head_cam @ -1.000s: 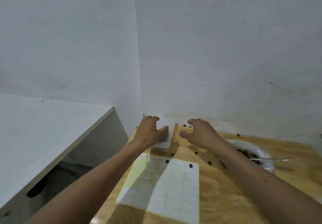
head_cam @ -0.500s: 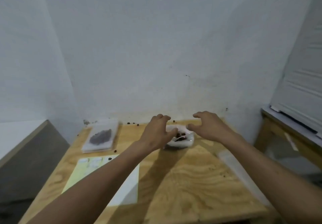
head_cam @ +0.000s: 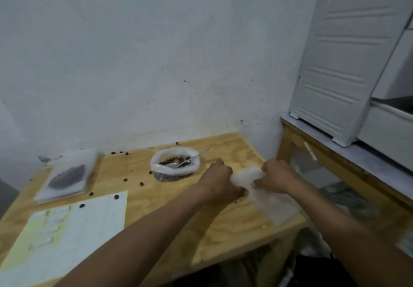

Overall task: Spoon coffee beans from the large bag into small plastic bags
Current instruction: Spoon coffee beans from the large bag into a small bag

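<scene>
Plywood, pale and grainy, made up the table (head_cam: 156, 199) under my arms. My left hand (head_cam: 220, 182) and my right hand (head_cam: 276, 176) both pinched the far end of a stack of small plastic bags (head_cam: 268, 197) lying flat near the right edge. Left of my hands and farther back sat the large bag (head_cam: 175, 165), rolled open, beans showing, with a spoon (head_cam: 188, 160) resting inside. Loose coffee beans (head_cam: 140, 183) lay scattered around it. One filled bag (head_cam: 68, 175) rested at the far left, beside a paper sheet (head_cam: 73, 237).
</scene>
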A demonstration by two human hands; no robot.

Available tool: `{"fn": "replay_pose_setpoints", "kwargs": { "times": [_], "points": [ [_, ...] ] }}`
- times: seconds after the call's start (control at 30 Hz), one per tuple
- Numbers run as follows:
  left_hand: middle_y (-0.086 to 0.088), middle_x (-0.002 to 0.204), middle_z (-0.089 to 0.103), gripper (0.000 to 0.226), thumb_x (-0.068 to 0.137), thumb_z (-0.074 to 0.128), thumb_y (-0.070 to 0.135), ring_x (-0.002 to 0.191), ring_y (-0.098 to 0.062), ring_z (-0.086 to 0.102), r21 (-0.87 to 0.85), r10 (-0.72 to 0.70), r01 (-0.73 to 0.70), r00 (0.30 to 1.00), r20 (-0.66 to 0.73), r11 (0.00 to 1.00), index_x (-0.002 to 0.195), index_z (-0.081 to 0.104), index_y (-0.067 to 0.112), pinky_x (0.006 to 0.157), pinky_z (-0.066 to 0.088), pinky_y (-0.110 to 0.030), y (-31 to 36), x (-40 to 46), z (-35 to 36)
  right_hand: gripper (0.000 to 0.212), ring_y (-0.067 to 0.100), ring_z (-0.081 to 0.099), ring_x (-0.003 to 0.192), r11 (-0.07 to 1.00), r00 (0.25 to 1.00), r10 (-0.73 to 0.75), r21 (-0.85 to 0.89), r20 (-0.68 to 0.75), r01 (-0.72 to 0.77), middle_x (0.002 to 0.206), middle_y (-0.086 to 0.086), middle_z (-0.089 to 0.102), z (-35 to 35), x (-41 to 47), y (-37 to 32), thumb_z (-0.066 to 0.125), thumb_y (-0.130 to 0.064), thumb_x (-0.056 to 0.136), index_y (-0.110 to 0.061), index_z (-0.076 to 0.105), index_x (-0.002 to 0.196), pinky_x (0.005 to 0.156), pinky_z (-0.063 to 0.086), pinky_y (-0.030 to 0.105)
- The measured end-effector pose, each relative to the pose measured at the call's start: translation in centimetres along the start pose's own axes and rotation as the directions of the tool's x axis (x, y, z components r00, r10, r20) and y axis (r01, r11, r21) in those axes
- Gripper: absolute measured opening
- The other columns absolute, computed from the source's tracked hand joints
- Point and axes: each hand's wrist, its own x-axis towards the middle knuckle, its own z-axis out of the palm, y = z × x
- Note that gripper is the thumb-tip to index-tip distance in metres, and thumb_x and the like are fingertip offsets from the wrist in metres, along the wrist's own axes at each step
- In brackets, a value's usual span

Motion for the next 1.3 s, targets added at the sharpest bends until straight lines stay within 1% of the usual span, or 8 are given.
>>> {"fn": "replay_pose_setpoints", "kwargs": {
  "times": [0.17,0.27,0.43,0.57,0.73,0.9,1.1,1.3],
  "points": [
    [-0.005,0.092,0.061,0.053,0.064,0.082,0.062,0.103,-0.024,0.057,-0.083,-0.008,0.003,0.998,-0.061,0.997,0.083,0.069,0.014,0.091,0.051,-0.040,0.3,0.4,0.6,0.056,0.031,0.063,0.114,0.985,0.991,0.059,0.170,-0.122,-0.037,0.127,0.015,0.066,0.4,0.5,0.6,0.082,-0.034,0.083,-0.001,0.065,0.125,0.094,0.055,0.040],
    [-0.002,0.082,0.056,0.049,0.067,0.083,0.057,0.086,-0.022,0.057,-0.125,-0.022,0.011,0.995,-0.094,0.992,0.078,0.069,0.011,0.068,0.045,-0.034,0.2,0.1,0.8,0.057,0.029,0.060,0.124,0.980,0.984,0.057,0.198,-0.167,-0.023,0.135,0.013,0.064,0.7,1.1,0.8,0.081,-0.031,0.084,-0.007,0.064,0.133,0.096,0.053,0.035],
    [-0.005,0.103,0.054,0.050,0.072,0.081,0.055,0.097,-0.025,0.056,-0.121,-0.021,0.002,0.988,-0.156,0.993,0.096,0.071,0.012,0.075,0.047,-0.036,0.0,-0.7,1.2,0.034,0.027,0.063,0.118,0.966,0.955,0.062,0.258,-0.291,0.016,0.127,0.007,0.069,1.4,1.7,0.4,0.070,-0.016,0.089,-0.016,0.071,0.123,0.095,0.054,0.034],
    [-0.007,0.124,0.059,0.062,0.076,0.081,0.047,0.111,-0.024,0.057,-0.196,-0.017,-0.041,0.958,-0.285,0.980,0.122,0.067,0.009,0.091,0.049,-0.035,-0.3,-1.6,1.2,0.028,0.022,0.067,0.099,0.834,0.953,0.115,0.549,-0.281,0.061,0.109,0.006,0.072,-0.1,2.2,0.1,0.062,-0.003,0.086,-0.018,0.071,0.108,0.081,0.052,0.029],
    [-0.003,0.107,0.070,0.036,0.092,0.071,0.021,0.087,-0.013,0.061,-0.455,-0.054,-0.182,0.887,-0.459,0.872,0.126,0.067,0.010,0.077,0.048,-0.025,-0.5,-2.8,-0.7,0.032,0.023,0.068,0.086,0.681,0.968,0.079,0.722,-0.238,0.122,0.094,0.007,0.072,-3.0,2.3,-1.7,0.064,0.000,0.080,-0.019,0.070,0.105,0.075,0.054,0.033],
    [-0.002,0.079,0.075,0.023,0.092,0.065,0.005,0.074,-0.017,0.070,-0.498,-0.118,-0.296,0.757,-0.643,0.815,0.109,0.078,0.011,0.071,0.057,-0.034,-2.3,-3.4,-4.5,0.033,0.016,0.067,0.077,0.599,0.925,0.014,0.744,-0.380,0.296,0.090,0.006,0.076,-4.6,3.6,-5.9,0.075,-0.007,0.077,-0.012,0.072,0.110,0.073,0.053,0.028],
    [0.001,0.077,0.075,0.014,0.092,0.070,0.008,0.073,-0.012,0.072,-0.530,-0.242,-0.310,0.636,-0.732,0.789,0.103,0.079,0.008,0.076,0.059,-0.037,-6.4,-5.0,-9.9,0.018,0.008,0.064,0.087,0.668,0.688,-0.109,0.459,-0.718,0.585,0.095,-0.010,0.069,-6.4,1.8,-13.9,0.071,-0.037,0.091,-0.020,0.070,0.099,0.077,0.050,0.024],
    [0.000,0.079,0.076,0.009,0.090,0.073,0.009,0.072,-0.013,0.070,-0.436,-0.245,-0.282,0.522,-0.817,0.855,0.098,0.078,0.009,0.074,0.058,-0.035,-10.1,-6.5,-13.5,0.061,0.014,0.072,0.070,0.671,0.844,-0.235,0.548,-0.482,0.500,0.069,-0.012,0.075,-8.0,0.3,-21.2,0.058,-0.067,0.086,-0.012,0.076,0.069,0.076,0.057,0.037]
  ]
}}
